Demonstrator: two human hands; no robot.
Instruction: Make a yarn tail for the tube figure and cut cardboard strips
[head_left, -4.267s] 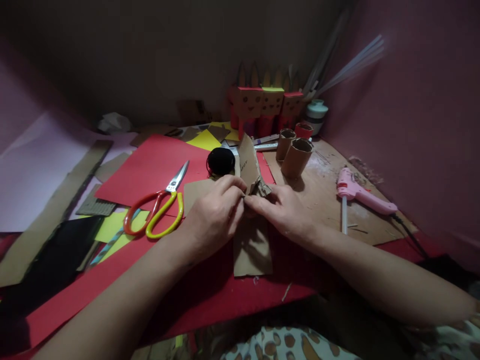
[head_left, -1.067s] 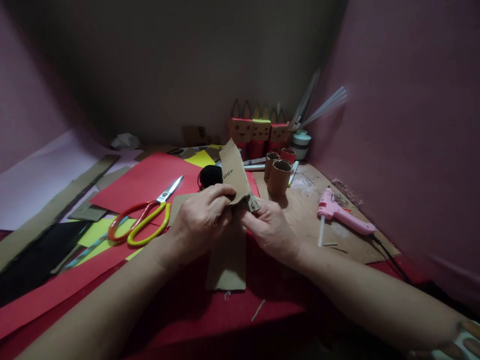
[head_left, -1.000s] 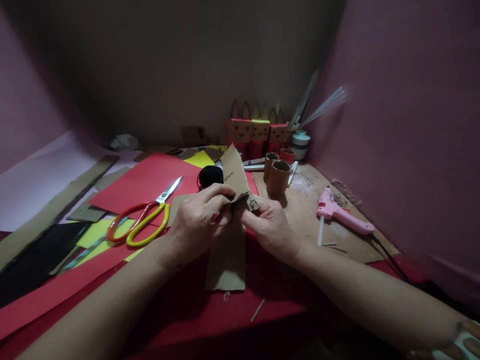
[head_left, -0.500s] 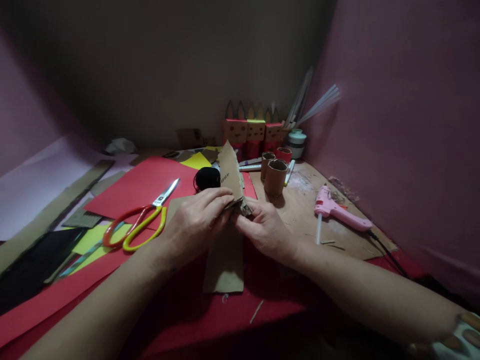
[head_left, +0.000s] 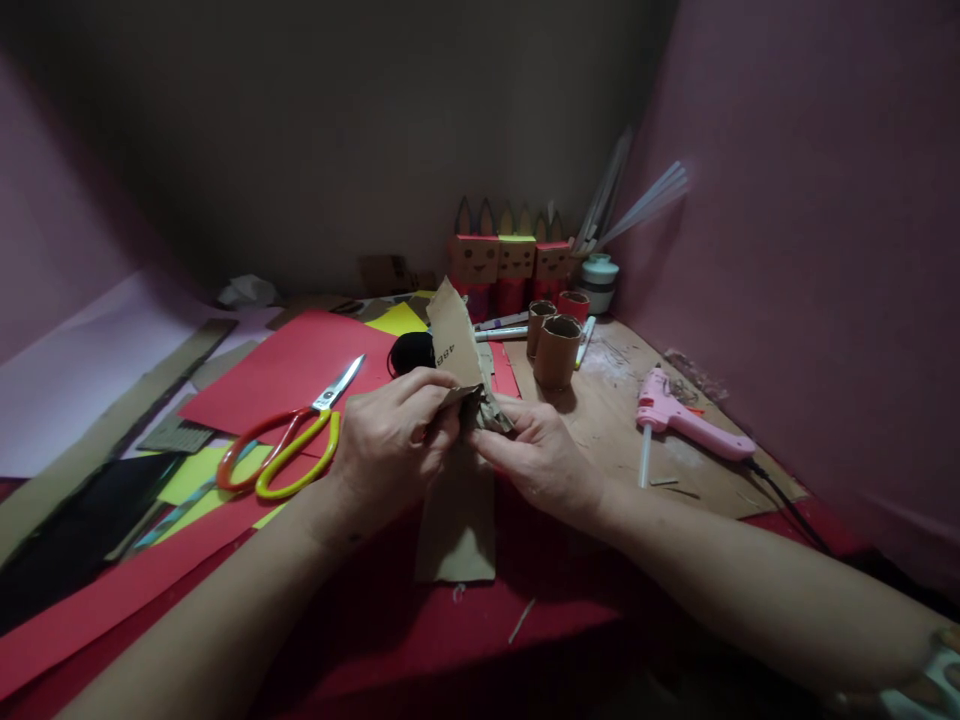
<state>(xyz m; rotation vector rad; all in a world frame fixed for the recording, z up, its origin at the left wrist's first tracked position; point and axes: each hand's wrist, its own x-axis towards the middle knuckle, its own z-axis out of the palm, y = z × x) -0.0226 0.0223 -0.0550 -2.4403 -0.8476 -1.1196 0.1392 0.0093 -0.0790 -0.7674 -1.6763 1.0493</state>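
Observation:
Between my two hands is a strip of brown cardboard (head_left: 453,335) with printed characters and a torn, frayed right edge. My left hand (head_left: 397,425) is closed, pinching a folded flap of it. Closed as well, my right hand (head_left: 536,455) grips the ragged, crumpled part with thumb and fingers. Below them a flat piece of cardboard (head_left: 457,535) lies on the red table; whether it joins the strip is hidden by my hands. Scissors (head_left: 300,440) with one red and one yellow handle lie left of my left hand, and a black ball of yarn (head_left: 412,354) sits just behind it.
Cardboard tubes (head_left: 557,352) stand behind my right hand, with box-headed figures (head_left: 478,260) farther back. A pink glue gun (head_left: 686,420) with a cord lies at right. Red paper (head_left: 292,365) and cardboard scraps cover the left. A teal-lidded jar (head_left: 598,285) stands by the wall.
My left hand has turned and bent the cardboard, so a dark folded flap now shows between my hands. The strip's top leans slightly more left. The whole view has shifted a little.

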